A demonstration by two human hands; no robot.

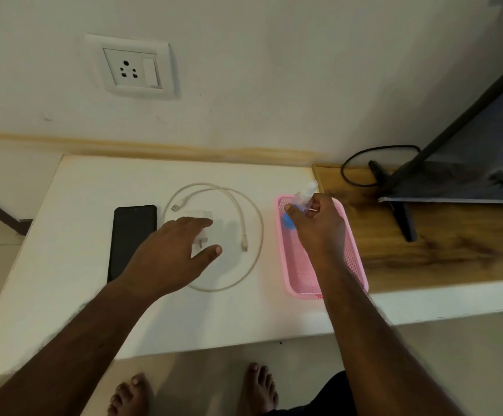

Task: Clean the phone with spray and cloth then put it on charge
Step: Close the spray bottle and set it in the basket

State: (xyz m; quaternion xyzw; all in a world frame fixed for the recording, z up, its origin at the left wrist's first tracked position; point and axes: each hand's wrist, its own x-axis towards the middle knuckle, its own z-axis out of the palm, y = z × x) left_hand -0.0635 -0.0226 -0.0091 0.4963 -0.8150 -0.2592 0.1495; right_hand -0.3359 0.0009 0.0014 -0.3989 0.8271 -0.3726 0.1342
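- My right hand (316,223) is gripping the spray bottle (304,195) over the pink basket (355,256).
- My left hand (172,253), fingers spread, is hovering over the charger (202,232).
- The phone (131,235) is lying flat, just left of it.

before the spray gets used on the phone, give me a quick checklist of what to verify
1. Spray bottle gripped: ok, the right hand is closed round it over the pink tray.
2. Phone reachable: ok, it lies flat on the white table, left of the left hand.
3. Left hand free to take the phone: ok, open, hovering over the charger.
4. Cloth ready: cannot tell, only something blue shows under the right hand in the tray.
5. Cable out of the spray's way: not ok, it loops right beside the phone.
6. Socket free: ok, nothing is plugged in.
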